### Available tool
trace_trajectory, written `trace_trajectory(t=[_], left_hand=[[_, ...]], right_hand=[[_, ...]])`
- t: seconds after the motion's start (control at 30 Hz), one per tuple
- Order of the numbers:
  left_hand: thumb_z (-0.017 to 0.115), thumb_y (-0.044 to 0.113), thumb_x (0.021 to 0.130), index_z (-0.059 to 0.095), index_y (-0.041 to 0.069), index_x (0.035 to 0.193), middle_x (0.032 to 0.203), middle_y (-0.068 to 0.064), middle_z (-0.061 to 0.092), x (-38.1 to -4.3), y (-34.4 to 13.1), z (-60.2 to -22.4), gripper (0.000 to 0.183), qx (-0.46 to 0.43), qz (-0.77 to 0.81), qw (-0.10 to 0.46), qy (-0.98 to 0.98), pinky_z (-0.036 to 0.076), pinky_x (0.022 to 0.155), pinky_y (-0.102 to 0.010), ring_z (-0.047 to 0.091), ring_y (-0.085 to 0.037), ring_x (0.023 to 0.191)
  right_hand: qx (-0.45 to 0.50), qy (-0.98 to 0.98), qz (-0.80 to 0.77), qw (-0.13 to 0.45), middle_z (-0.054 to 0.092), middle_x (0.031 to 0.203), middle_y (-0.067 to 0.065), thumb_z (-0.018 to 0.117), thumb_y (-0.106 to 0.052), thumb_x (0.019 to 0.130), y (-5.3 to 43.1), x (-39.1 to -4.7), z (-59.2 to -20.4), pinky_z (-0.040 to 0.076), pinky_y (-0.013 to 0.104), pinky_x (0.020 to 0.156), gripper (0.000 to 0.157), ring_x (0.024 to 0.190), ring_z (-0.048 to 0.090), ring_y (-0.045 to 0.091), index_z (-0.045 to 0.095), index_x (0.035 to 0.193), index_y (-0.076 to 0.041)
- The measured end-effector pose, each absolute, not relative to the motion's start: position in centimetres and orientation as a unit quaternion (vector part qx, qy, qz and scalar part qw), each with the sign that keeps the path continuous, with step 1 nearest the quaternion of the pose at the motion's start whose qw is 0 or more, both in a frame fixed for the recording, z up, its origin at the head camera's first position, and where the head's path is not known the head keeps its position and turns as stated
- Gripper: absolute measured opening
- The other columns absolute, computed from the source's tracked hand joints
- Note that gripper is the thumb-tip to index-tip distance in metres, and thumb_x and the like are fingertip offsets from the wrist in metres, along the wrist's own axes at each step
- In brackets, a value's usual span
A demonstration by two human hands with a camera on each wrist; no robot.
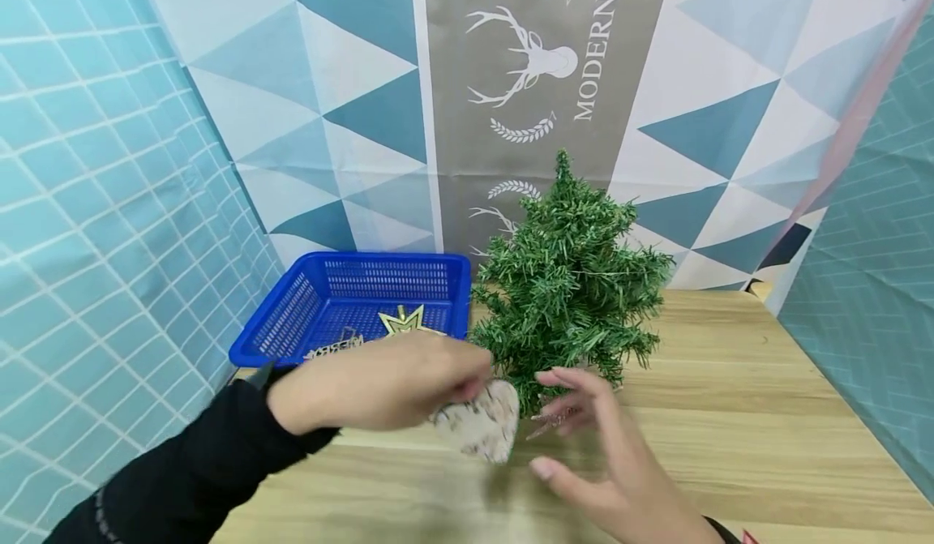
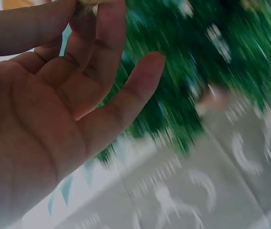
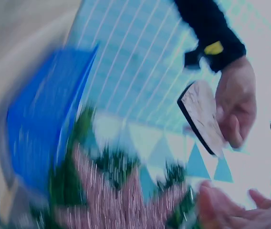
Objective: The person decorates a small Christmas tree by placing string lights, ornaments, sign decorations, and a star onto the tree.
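My left hand [image 1: 412, 374] pinches a heart-shaped ornament [image 1: 485, 426] with a pale, bark-like face, which hangs below the fingers. In the right wrist view the heart [image 3: 202, 114] shows a dark edge. Fingers spread and slightly bent, my right hand [image 1: 609, 455] is to the right of the heart, apart from it. Just past its fingertips is a pink glittery star [image 3: 126, 205], low at the front of a small green artificial Christmas tree [image 1: 565, 284]. From the left wrist, the tree branches [image 2: 173, 95] are blurred, and only a bit of twine shows at the fingertips.
At the back left, a blue plastic basket [image 1: 461, 284] holds a gold star topper [image 1: 404, 322] and gold "MERRY" lettering [image 1: 336, 344], partly hidden by my left arm. The wooden table [image 1: 744, 398] reaches to a patterned curtain [image 1: 372, 114] behind and tiled-print sheets at both sides.
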State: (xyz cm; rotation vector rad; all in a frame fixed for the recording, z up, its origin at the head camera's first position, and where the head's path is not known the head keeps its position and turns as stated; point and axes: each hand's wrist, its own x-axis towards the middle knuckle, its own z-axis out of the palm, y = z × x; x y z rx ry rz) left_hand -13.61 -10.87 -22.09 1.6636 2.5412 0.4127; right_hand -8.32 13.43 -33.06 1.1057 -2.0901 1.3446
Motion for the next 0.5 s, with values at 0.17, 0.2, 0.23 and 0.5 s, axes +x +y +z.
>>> trace_trajectory(t=[0.17,0.2,0.23,0.5], left_hand=[[0.055,-0.008,0.09,0.043,0.014,0.081,0.07,0.009,0.036,-12.8,-8.7,-23.6,0.027,0.595,0.131,0.056,0.791,0.029,0.056,-0.013,0.032,-0.003,0.06],[0.055,-0.008,0.09,0.043,0.013,0.082,0.07,0.008,0.036,-12.8,-8.6,-24.0,0.026,0.601,0.142,0.065,0.784,0.029,0.057,-0.012,0.033,-0.003,0.061],[0.055,-0.008,0.09,0.043,0.012,0.083,0.071,0.008,0.036,-13.0,-8.5,-24.3,0.025,0.604,0.158,0.079,0.777,0.03,0.058,-0.012,0.033,-0.003,0.062],[0.059,0.006,0.094,0.048,0.006,0.114,0.105,0.001,0.055,-15.1,-10.3,-28.4,0.023,0.51,0.331,0.267,0.748,0.05,0.081,-0.02,0.058,0.0,0.092]], right_hand=[[0.379,-0.719,0.581,0.036,0.065,0.108,0.01,0.065,0.004,0.087,12.7,-8.0,-34.2,0.054,0.03,0.068,0.065,0.084,0.063,0.012,0.029,0.14,-0.005],[0.384,-0.707,0.593,0.027,0.067,0.1,0.012,0.062,0.007,0.088,12.7,-8.0,-34.5,0.054,0.031,0.066,0.06,0.082,0.064,0.012,0.032,0.138,-0.003],[0.388,-0.697,0.602,0.023,0.068,0.095,0.013,0.06,0.01,0.088,12.8,-8.0,-34.8,0.055,0.032,0.064,0.056,0.081,0.065,0.012,0.034,0.136,-0.001],[0.363,-0.713,0.597,0.06,0.071,0.091,0.007,0.062,0.012,0.086,14.3,-7.6,-36.5,0.052,0.032,0.061,0.052,0.078,0.066,0.012,0.041,0.131,-0.001]])
